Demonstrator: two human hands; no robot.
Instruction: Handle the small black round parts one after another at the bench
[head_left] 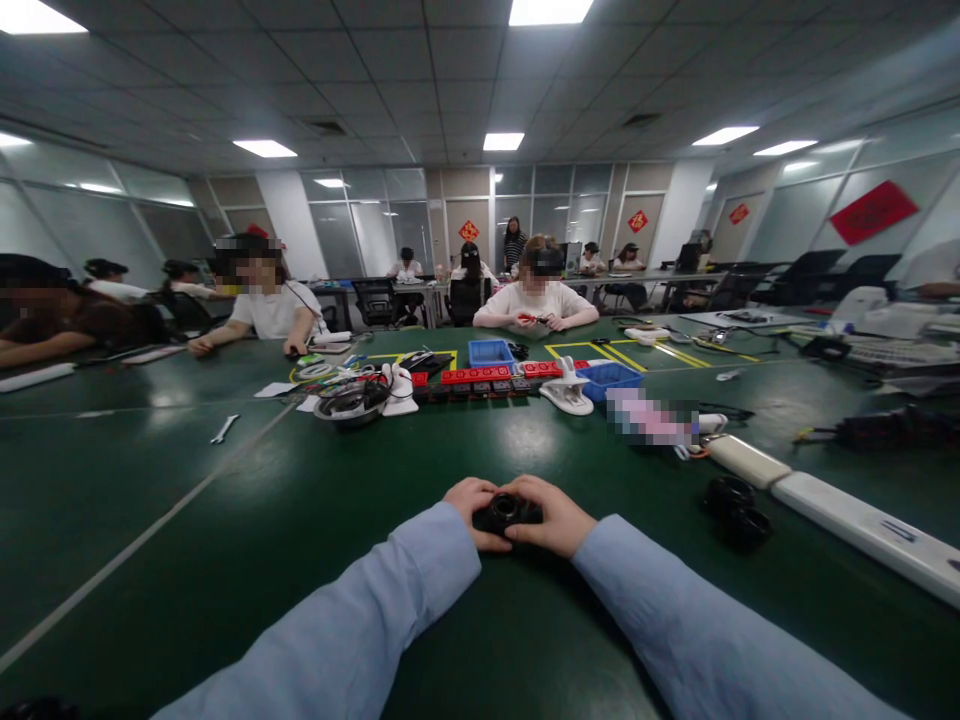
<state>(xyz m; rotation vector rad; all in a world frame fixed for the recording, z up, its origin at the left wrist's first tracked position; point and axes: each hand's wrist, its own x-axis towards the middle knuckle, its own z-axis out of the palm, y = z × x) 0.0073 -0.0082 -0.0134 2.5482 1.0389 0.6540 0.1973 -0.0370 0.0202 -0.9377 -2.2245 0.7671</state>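
A small black device with a round, lens-like ring on its upper side rests at the green table, in front of me. My left hand is closed round its left side, thumb low at the front edge. From the right, my right hand grips the same device, its fingers over the back and top. The fingertips of both hands nearly meet above it. The underside of the device is hidden.
Black round parts lie right of my hands, near a long white case. Further back are red power strips, blue trays, a bowl of cables and a white clamp. A wrench lies left. Several people sit around.
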